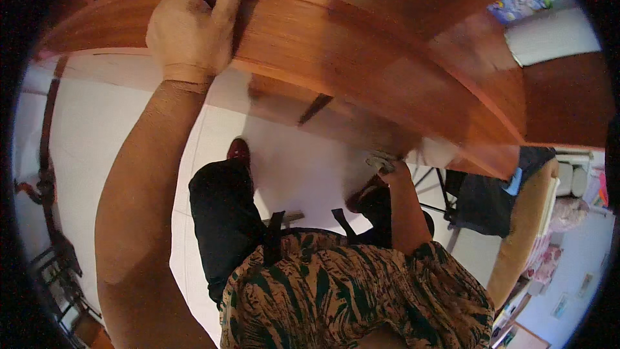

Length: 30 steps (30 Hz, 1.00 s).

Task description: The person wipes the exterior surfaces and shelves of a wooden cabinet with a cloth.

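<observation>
My left hand (192, 26) rests on the reddish-brown wooden furniture (303, 35), its wrist over the front edge toward the left end and its fingers bent against the wood, though I cannot tell whether they have hold of anything. Lower down, beneath the front edge and toward the right front corner, my right hand (398, 173) is closed around a small greyish cloth-like thing (380, 162). Past that corner hangs a dark cloth (484, 203), a white item (552, 35) lies toward the furniture's right end, and my legs stand over the pale floor (129, 136).
</observation>
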{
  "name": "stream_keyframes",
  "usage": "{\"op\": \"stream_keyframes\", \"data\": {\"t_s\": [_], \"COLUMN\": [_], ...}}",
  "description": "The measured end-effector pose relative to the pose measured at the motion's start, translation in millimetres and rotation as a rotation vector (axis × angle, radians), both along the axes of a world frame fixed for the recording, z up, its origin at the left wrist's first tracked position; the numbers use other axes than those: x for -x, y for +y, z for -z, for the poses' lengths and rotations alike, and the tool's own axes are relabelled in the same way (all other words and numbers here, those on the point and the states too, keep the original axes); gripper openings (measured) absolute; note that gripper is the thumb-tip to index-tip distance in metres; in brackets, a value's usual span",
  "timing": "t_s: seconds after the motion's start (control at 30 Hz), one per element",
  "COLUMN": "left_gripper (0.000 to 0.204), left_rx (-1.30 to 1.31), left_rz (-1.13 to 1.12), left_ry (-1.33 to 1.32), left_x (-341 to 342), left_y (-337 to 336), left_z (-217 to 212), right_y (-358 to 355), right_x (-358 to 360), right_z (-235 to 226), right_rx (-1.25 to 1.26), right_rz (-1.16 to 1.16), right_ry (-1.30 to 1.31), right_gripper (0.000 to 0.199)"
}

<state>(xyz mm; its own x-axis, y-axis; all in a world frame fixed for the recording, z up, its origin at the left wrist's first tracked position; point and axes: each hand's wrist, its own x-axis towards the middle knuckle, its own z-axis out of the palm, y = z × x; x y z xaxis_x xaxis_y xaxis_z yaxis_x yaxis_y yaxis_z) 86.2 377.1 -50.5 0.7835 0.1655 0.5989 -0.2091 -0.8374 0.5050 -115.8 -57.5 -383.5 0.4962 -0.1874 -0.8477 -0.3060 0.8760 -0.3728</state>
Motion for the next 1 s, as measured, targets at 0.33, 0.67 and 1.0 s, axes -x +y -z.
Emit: {"op": "stream_keyframes", "data": {"t_s": [0.33, 0.67, 1.0], "left_gripper": [0.036, 0.036, 0.036], "left_rx": [0.024, 0.036, 0.022], "left_rz": [-0.053, -0.011, -0.062], "left_ry": [0.056, 0.124, 0.162], "left_x": [-4, -6, -1], "left_y": [-6, -6, -8], "left_z": [2, 4, 3], "right_y": [0, -4, 41], "right_x": [11, 40, 21], "right_z": [-161, -279, -272], "right_rx": [0.309, 0.617, 0.474], "right_rz": [0.046, 0.058, 0.031], "right_ry": [-0.275, -0.464, -0.469], "right_gripper": [0.035, 0.038, 0.034]}}
